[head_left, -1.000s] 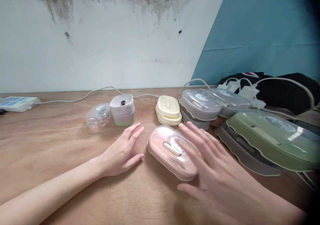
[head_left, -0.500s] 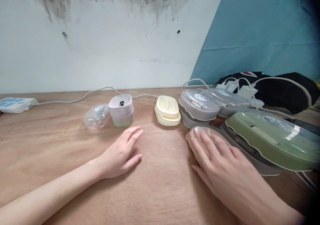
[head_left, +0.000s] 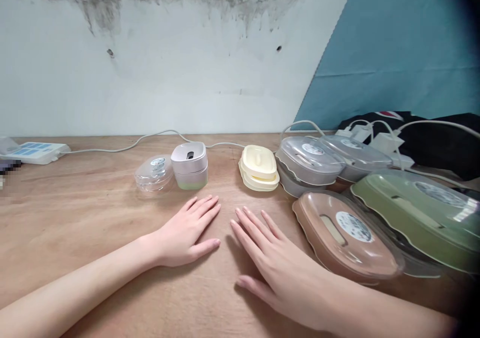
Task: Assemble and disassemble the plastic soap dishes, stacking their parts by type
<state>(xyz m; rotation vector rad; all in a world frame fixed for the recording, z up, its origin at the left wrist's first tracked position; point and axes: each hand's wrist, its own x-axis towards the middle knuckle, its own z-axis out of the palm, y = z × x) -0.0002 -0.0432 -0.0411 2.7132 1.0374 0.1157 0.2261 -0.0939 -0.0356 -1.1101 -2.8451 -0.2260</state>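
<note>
My left hand (head_left: 189, 233) lies open on the wooden table, fingers stretched out and holding nothing. Just beyond it stands a small lilac container with a green base (head_left: 189, 167), beside a clear round plastic container (head_left: 153, 173). My right hand (head_left: 275, 263) is open too, palm down and empty, over the middle of the table. Nearest on its right is a brown lidded box (head_left: 318, 218) with a clear cover and a round label. A pale yellow lidded box (head_left: 258, 165) sits beyond the gap between my hands.
Grey lidded boxes (head_left: 313, 160) are stacked at the back right, and a large green lidded box (head_left: 412, 198) rests at the far right. A power strip (head_left: 39, 152) lies at the far left, its cable running along the wall. White plugs (head_left: 386, 142) stand near black cloth (head_left: 442, 143).
My right hand has left the top of the brown box and moved left to the table's middle. My left hand stays about where it was. The view has shifted slightly left.
</note>
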